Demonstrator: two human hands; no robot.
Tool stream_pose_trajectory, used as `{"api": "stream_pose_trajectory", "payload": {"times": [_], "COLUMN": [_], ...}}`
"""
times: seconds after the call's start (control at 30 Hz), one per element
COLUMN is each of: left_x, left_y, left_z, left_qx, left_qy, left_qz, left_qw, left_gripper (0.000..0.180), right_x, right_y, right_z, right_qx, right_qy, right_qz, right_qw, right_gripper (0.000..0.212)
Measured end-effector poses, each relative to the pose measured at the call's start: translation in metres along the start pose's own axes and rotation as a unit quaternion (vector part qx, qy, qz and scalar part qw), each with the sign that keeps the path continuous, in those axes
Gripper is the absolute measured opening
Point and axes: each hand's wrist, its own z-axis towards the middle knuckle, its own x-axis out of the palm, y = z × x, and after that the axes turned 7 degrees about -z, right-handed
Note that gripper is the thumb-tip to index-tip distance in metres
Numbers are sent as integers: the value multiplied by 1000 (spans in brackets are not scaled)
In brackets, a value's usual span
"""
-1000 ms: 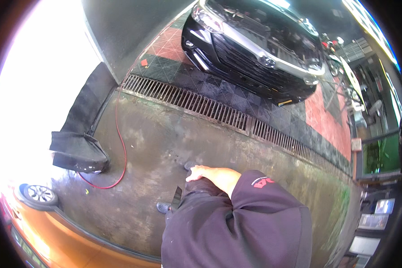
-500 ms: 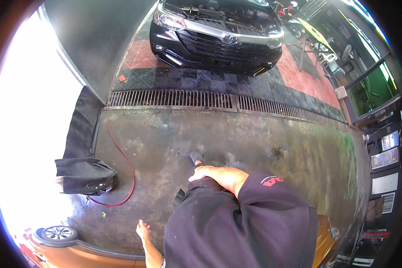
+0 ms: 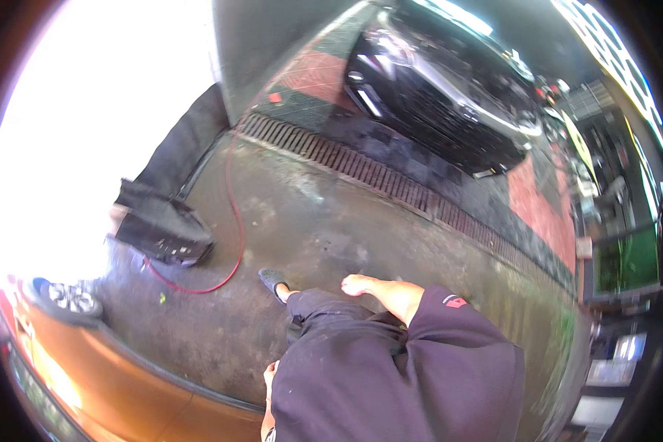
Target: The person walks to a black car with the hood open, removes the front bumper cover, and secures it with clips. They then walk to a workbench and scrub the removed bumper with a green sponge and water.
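My right hand point(image 3: 355, 285) hangs in front of my body above the wet-looking floor, beside my dark trousers. No object shows in it, but its fingers are blurred together. My left hand point(image 3: 270, 372) is low at my left side, partly covered by my dark shirt point(image 3: 361, 376); its fingers are mostly hidden. Neither hand touches anything around it. A foot in a grey clog point(image 3: 272, 280) is stretched out ahead on the left. Nearest to my left hand is the body of an orange car point(image 3: 147, 379).
A black car point(image 3: 435, 96) stands beyond a metal floor grate point(image 3: 346, 163) on red and dark tiles. A red hose point(image 3: 241, 228) curves across the concrete by a dark draped object point(image 3: 162, 228). Shelving with framed sheets point(image 3: 611, 372) lines the right side.
My view has turned left, so the black car and grate now slant and more of the orange car shows. My left hand has drawn back to my side; my right hand has swung away from my leg.
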Motion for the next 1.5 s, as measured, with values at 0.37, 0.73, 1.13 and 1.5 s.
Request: {"api": "stream_pose_trajectory", "payload": {"times": [0.37, 0.73, 1.13, 1.5], "left_x": [-122, -156, -234, -491], "left_y": [-111, -266, -411, -408], "left_z": [-37, 42, 80, 108], "left_qx": [-129, -72, -161, -135], "left_qy": [-169, -210, -198, -181], "left_qz": [30, 8, -283, -202], "left_qw": [977, 975, 925, 953], "left_gripper": [71, 87, 86, 98], "right_x": [-233, -519, -511, -567], "right_y": [99, 341, 310, 488], "right_z": [234, 288, 335, 408], "right_qx": [-71, -216, -120, 77], "right_qy": [99, -79, 31, 86], "right_qz": [92, 288, 174, 231], "right_qw": [988, 930, 977, 966], "right_gripper": [11, 44, 45, 35]}}
